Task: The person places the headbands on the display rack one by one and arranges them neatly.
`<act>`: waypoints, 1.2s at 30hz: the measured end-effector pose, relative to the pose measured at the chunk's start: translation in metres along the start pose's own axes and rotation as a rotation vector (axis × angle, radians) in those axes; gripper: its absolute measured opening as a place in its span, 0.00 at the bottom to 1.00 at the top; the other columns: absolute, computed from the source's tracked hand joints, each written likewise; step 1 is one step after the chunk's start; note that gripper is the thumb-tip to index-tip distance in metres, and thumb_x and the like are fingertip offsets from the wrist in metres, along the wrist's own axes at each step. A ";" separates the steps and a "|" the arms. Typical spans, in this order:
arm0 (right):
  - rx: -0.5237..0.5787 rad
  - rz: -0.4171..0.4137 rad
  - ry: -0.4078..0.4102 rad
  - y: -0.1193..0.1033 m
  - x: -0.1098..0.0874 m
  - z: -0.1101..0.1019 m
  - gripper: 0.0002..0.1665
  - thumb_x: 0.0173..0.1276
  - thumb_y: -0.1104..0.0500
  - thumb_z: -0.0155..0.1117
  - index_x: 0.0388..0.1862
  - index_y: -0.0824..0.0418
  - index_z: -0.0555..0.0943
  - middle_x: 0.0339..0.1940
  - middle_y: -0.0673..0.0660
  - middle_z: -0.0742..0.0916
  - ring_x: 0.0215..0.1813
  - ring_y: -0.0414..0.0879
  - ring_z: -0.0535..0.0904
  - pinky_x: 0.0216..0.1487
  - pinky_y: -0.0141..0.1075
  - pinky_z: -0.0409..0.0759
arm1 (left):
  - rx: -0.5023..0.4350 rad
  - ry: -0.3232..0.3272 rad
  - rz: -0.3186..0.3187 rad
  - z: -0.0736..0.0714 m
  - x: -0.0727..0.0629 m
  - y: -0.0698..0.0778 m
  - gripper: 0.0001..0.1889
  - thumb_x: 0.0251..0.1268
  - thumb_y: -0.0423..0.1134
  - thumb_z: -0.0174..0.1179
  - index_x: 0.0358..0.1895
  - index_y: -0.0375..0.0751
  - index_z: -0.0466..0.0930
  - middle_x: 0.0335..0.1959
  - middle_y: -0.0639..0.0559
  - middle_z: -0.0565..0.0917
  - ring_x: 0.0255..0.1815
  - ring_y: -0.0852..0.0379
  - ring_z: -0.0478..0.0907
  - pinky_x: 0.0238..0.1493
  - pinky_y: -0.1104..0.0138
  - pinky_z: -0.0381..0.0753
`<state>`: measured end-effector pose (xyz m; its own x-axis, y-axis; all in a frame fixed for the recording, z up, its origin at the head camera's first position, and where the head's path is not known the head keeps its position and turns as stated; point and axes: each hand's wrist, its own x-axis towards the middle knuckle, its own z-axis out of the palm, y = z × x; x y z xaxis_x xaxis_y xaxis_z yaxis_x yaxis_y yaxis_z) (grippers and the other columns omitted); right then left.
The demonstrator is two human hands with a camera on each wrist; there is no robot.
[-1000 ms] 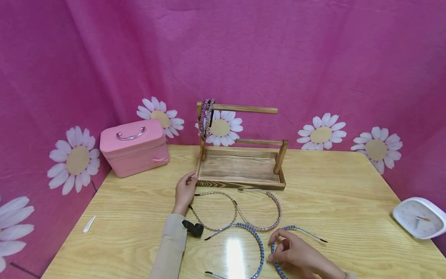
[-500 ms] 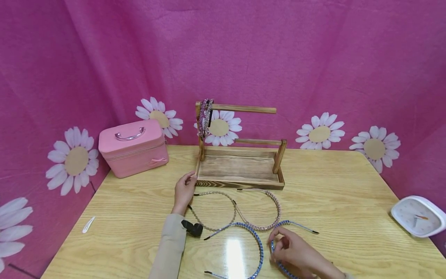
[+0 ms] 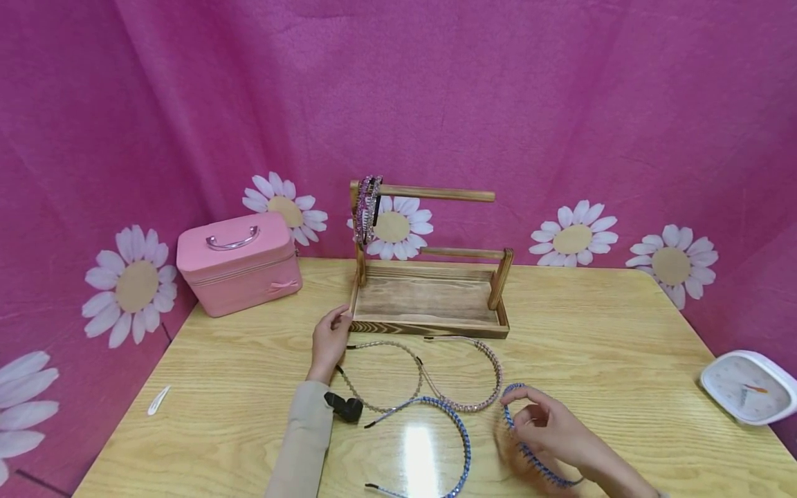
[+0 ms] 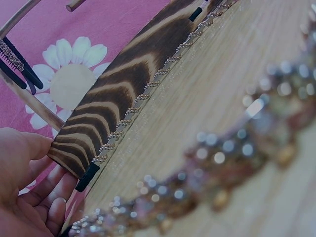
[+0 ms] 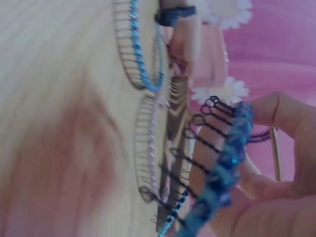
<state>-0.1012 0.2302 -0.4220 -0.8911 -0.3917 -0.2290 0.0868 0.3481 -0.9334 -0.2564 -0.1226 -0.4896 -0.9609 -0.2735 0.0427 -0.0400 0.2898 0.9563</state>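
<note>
My right hand [image 3: 554,425] holds a blue beaded headband [image 3: 537,456] with wire teeth. Seen from the right wrist, its band [image 5: 229,155] passes between thumb and fingers, teeth facing the table. At the front left corner of a wooden headband rack [image 3: 429,330], my left hand [image 3: 331,339] grips the tray's edge, thumb and fingers about the corner [image 4: 66,155]. In front of the rack lie a beige beaded headband [image 3: 380,409], a pink one [image 3: 498,373] and a second blue one [image 3: 465,443]. Two sparkly headbands [image 3: 367,211] hang at the left end of the upper bar.
A pink case [image 3: 239,266] with a metal handle stands at the back left. The white clock [image 3: 750,389] is at the right edge of the table [image 3: 623,360], and a white hair clip [image 3: 158,400] lies at the left. A flowered pink cloth [image 3: 436,90] hangs behind.
My right hand has moved slightly right and lifted the blue headband, which has turned from lying flat to a tilted position. My left hand stays at the rack's corner.
</note>
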 end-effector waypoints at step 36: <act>0.603 -0.158 0.221 -0.012 0.012 -0.111 0.26 0.76 0.69 0.42 0.47 0.46 0.86 0.37 0.46 0.81 0.36 0.35 0.81 0.40 0.29 0.82 | -0.014 0.007 0.011 0.001 0.001 -0.003 0.16 0.72 0.38 0.55 0.57 0.35 0.81 0.45 0.37 0.83 0.42 0.54 0.77 0.45 0.68 0.72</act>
<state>-0.1627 0.3157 -0.3827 -0.9785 -0.1924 -0.0745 0.1244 -0.2620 -0.9570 -0.2579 -0.1230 -0.4922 -0.9592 -0.2773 0.0552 -0.0257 0.2800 0.9597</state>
